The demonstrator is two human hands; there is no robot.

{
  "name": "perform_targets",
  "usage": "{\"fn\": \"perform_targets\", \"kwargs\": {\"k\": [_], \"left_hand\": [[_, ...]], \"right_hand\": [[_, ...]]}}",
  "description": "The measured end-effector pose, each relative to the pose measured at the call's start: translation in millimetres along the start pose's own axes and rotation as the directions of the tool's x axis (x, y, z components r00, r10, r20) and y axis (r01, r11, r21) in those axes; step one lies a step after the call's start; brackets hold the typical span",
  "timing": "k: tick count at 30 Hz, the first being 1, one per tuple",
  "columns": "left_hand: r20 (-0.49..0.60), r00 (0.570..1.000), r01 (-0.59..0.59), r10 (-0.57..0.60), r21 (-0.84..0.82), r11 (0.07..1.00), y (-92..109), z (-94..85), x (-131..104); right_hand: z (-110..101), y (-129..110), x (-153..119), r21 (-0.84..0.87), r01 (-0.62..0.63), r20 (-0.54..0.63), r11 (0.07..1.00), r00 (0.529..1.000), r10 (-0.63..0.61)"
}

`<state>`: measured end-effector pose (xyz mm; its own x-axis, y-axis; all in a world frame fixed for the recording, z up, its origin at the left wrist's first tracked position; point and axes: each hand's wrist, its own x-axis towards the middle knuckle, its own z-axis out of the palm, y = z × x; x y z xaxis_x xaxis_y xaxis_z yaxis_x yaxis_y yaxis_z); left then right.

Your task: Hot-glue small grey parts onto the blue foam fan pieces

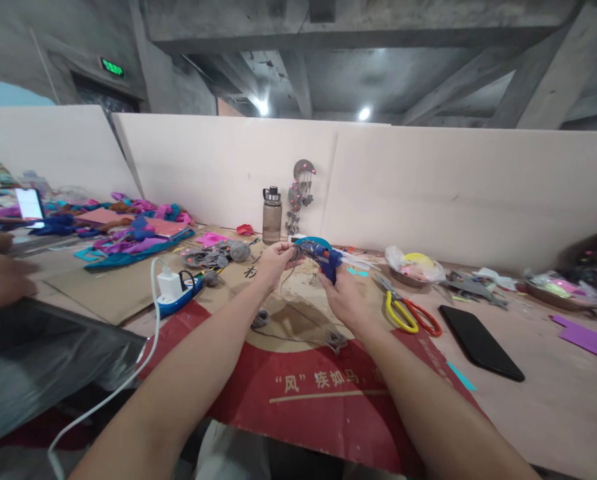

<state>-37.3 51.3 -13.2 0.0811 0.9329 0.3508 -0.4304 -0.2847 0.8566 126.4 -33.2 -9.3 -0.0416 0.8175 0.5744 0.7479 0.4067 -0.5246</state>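
Note:
My right hand (339, 291) is wrapped round the handle of a blue glue gun (329, 261), whose nozzle points left. Clear glue sticks (357, 261) show at its rear. Between the pinched fingers of my left hand (274, 261) is a small grey felt piece (295, 253), close to the nozzle; whether they touch I cannot tell. Below my hands, a coil of grey yarn (261, 319) and a second grey coil (335, 342) lie on a red and tan cardboard sheet (323, 413). Thin strands hang beneath my left hand.
Yellow and red-handled scissors (402, 312) and a black phone (481, 341) lie at right. A blue power strip (181, 301) with a white cable stands left, near another person's hand (3, 273). Behind are a bottle (272, 217), grey felt scraps (213, 255) and a grey moon ornament (304, 170).

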Motion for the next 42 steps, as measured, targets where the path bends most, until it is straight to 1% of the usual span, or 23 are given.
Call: {"fn": "perform_targets", "kwargs": {"k": [3, 11, 15, 18, 24, 28, 32, 37, 42], "left_hand": [[-0.008, 1.000, 0.010, -0.010, 0.004, 1.000, 1.2, 1.4, -1.1], [-0.028, 1.000, -0.009, 0.009, -0.011, 1.000, 4.0, 1.2, -2.4], [-0.015, 1.000, -0.004, 0.004, 0.004, 1.000, 3.7, 2.0, -2.9], [-0.006, 1.000, 0.005, -0.005, 0.005, 1.000, 3.7, 3.2, -3.5], [-0.023, 1.000, 0.006, -0.006, 0.009, 1.000, 5.0, 4.6, -3.9], [-0.031, 0.999, -0.009, 0.010, 0.027, 1.000, 3.7, 3.0, -2.7], [-0.020, 1.000, -0.012, 0.013, 0.035, 0.999, 2.2, 2.2, -1.9], [0.003, 1.000, -0.003, 0.003, 0.055, 0.999, 3.1, 3.9, -3.3], [-0.028, 0.999, -0.016, 0.017, 0.046, 0.999, 6.0, 4.2, -4.2]], "right_hand": [[1.4, 0.5, 0.4, 0.010, 0.012, -0.011, 1.000, 1.000, -0.011], [0.0, -0.7, 0.1, -0.017, -0.021, -0.030, 1.000, 0.999, 0.020], [1.6, -0.2, -0.1, -0.002, 0.000, -0.021, 1.000, 1.000, 0.000], [2.6, -0.2, -0.6, -0.026, 0.008, -0.021, 1.000, 1.000, -0.008], [2.3, -0.3, -0.2, -0.028, 0.006, -0.006, 1.000, 1.000, -0.006], [1.4, 0.0, 0.2, -0.041, 0.012, -0.018, 0.999, 1.000, -0.013], [1.4, -0.8, -0.2, -0.051, 0.030, -0.018, 0.998, 0.999, -0.031], [1.9, -1.2, -0.7, -0.088, 0.000, -0.017, 0.996, 1.000, -0.001], [3.1, 1.6, 0.0, -0.044, 0.026, -0.018, 0.999, 0.999, -0.027]]}}
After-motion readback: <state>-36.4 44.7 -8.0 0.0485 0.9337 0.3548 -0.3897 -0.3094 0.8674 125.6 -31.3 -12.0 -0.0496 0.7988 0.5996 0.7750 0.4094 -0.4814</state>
